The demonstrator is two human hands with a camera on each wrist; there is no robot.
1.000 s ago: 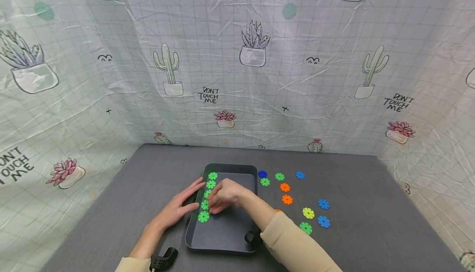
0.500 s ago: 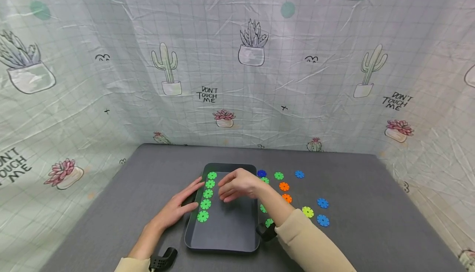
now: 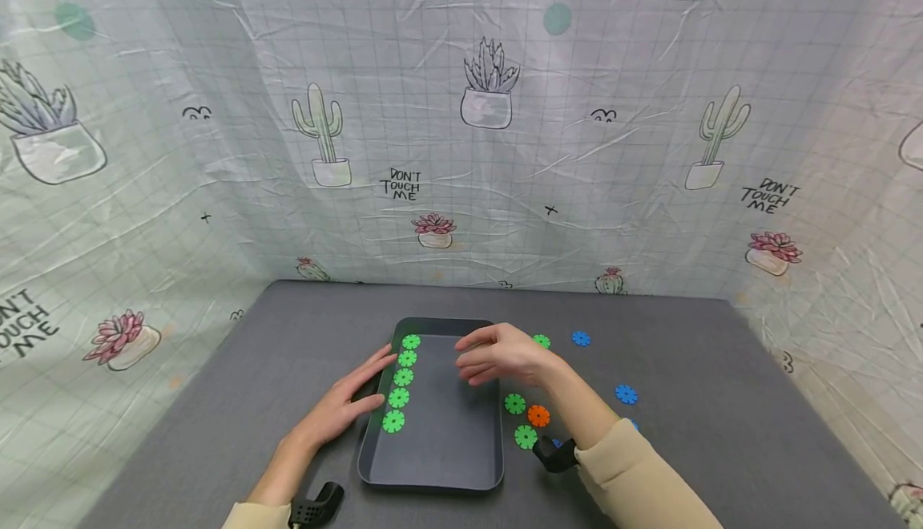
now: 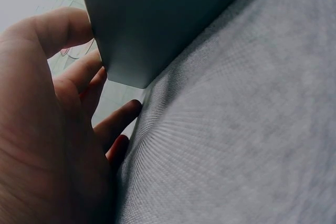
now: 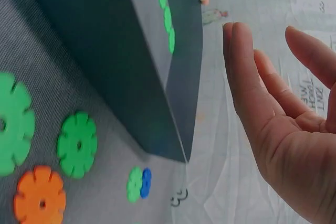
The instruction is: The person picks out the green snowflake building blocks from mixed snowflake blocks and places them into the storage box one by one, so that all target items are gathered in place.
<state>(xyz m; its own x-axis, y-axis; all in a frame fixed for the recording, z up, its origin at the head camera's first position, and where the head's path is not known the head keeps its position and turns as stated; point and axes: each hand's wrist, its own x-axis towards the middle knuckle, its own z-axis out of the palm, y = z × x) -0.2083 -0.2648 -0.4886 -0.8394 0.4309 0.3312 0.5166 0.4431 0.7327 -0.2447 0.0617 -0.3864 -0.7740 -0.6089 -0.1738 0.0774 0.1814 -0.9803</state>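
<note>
Green discs (image 3: 399, 397) in a row in the tray (image 3: 447, 449)

Nearest are the beige sleeves (image 3: 642, 473), with a black camera (image 3: 317, 506) at the left wrist and a second camera (image 3: 555, 455) at the right. On the grey desk (image 3: 216, 449), just right of the tray, lie two loose green pieces (image 3: 525, 437) and an orange disc (image 3: 538, 416). The left hand (image 3: 335, 413) rests against the tray's left side, fingers straight and apart. Five green discs run along the inside of that side. The right hand (image 3: 505, 355) hangs above the tray's right rim, fingers loosely extended, thumb apart from them. Beyond its forearm lie blue discs (image 3: 626, 394). By the tray's far corner, the right wrist view shows a green disc (image 5: 135, 184) beside a dark blue one. Behind everything hangs a cactus-print sheet (image 3: 433, 112).
</note>
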